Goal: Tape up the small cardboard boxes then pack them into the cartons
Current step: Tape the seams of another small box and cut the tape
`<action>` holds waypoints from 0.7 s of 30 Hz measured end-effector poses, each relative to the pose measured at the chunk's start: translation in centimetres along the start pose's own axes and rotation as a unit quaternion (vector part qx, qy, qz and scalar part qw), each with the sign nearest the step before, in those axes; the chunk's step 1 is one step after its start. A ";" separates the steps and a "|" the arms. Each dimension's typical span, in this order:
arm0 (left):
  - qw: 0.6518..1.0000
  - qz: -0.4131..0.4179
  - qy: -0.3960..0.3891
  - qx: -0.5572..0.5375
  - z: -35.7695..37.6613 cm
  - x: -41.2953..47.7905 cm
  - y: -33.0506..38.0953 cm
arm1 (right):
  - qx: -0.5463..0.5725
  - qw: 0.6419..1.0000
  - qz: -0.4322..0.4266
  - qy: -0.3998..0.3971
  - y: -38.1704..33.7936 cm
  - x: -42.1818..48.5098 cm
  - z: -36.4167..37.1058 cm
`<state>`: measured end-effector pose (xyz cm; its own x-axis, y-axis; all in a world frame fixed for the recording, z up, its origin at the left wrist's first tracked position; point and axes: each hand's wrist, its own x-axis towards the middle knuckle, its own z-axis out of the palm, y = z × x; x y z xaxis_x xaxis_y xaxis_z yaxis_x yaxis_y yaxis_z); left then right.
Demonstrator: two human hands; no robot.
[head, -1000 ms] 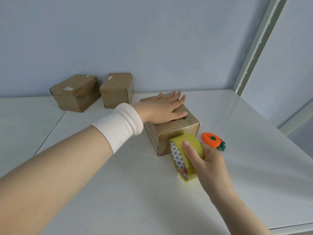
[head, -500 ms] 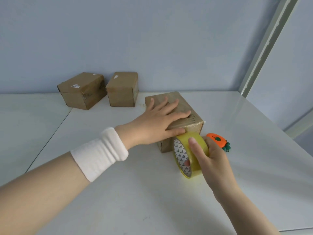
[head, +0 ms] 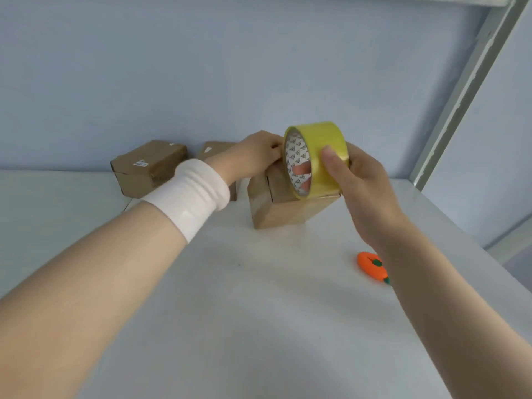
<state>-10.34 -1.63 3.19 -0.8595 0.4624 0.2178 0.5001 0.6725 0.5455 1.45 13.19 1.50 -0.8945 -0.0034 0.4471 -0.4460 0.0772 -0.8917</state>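
Observation:
A small brown cardboard box stands on end in the middle of the white table. My left hand, with a white wristband on the forearm, rests on the box's top at its left side; its fingers curl by the tape roll's edge, and what they hold is hidden. My right hand grips a yellow roll of tape, held upright just above the box's top, thumb on the outer band and fingers through the core.
Two more small cardboard boxes sit at the back by the blue wall, the second partly behind my left wrist. An orange carrot-shaped cutter lies on the table right of the box. A metal frame post rises at right.
The box has gone from lying flat to standing on end. My right hand lifted the tape roll from the box's front side up to its top. My left hand shifted from pressing flat to the top edge.

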 end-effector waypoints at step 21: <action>0.944 -0.216 0.043 -0.245 0.8 5.2 -5.4 | -0.070 0.989 0.076 0.105 4.5 -0.9 2.1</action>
<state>-17.49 -2.42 0.72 -0.9879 0.1437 -0.0579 0.0095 0.4295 0.9030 0.16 11.41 -3.12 -0.9182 0.2251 0.3259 -0.2843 0.1986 -0.9380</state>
